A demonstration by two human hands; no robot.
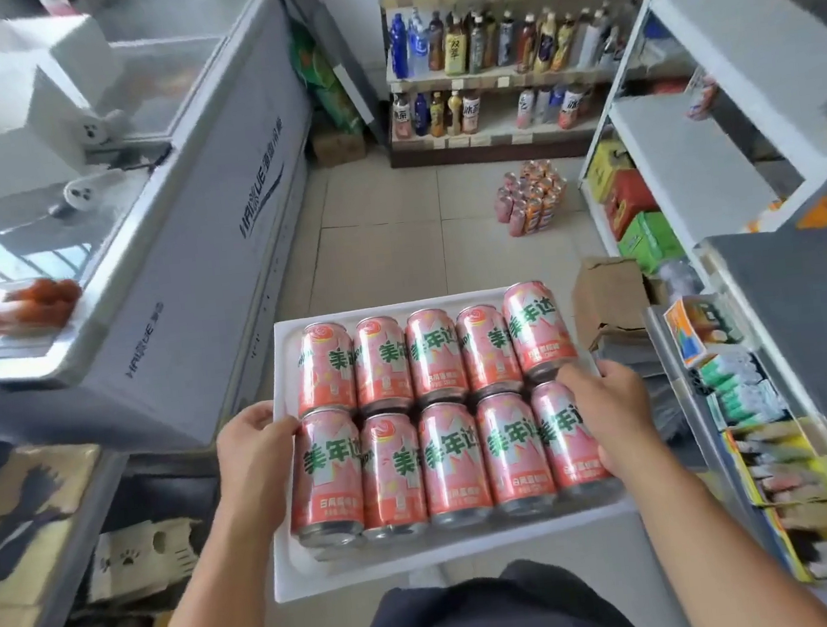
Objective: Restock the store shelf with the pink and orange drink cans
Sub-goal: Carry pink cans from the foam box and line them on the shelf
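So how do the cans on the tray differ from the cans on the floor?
The tray cans are all pink; the floor cans mix pink and orange. The tray cans lie in two rows; the floor cans sit bunched together. Both are drink cans.

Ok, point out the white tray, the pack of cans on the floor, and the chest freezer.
white tray [298, 573], head view, bare near-left corner.
pack of cans on the floor [532, 196], head view, middle of the bundle.
chest freezer [220, 241], head view, white front wall.
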